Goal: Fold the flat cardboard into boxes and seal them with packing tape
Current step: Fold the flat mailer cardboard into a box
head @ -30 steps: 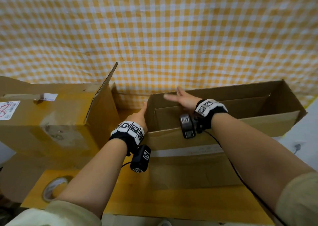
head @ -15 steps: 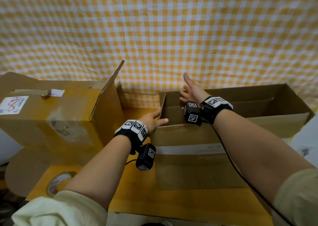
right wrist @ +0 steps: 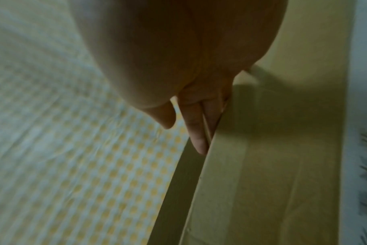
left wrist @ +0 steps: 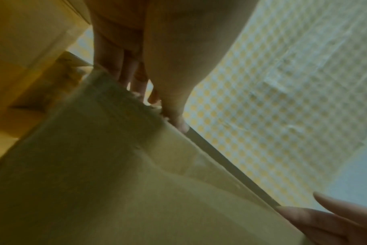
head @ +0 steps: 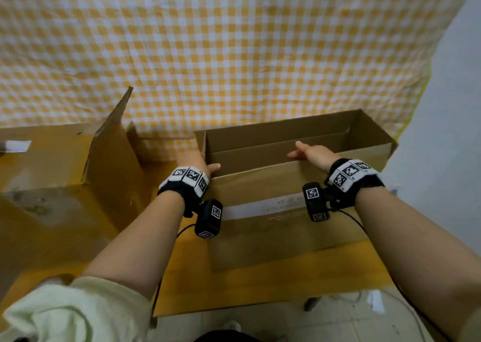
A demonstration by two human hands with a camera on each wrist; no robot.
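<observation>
An open brown cardboard box (head: 286,227) with a white tape strip on its near wall stands on the yellow table. My left hand (head: 194,161) is at the box's near left corner. Its straight fingers (left wrist: 124,69) lie against the left end's frayed edge, and its thumb rests on the near wall's top edge. My right hand (head: 312,154) reaches over the near wall around its middle, fingers straight and pointing left. In the right wrist view, those fingers (right wrist: 196,132) lie just behind the wall's edge (right wrist: 262,165), thumb free. The box's bottom is hidden.
A larger brown box (head: 52,185) with a raised flap (head: 112,133) stands close on the left. A yellow checked cloth (head: 234,55) hangs behind. A white wall (head: 455,133) is on the right. The table's front edge (head: 260,302) is near me.
My right hand has moved from the box's left end rightward and down onto the middle of the near wall. My left hand stays at the near left corner.
</observation>
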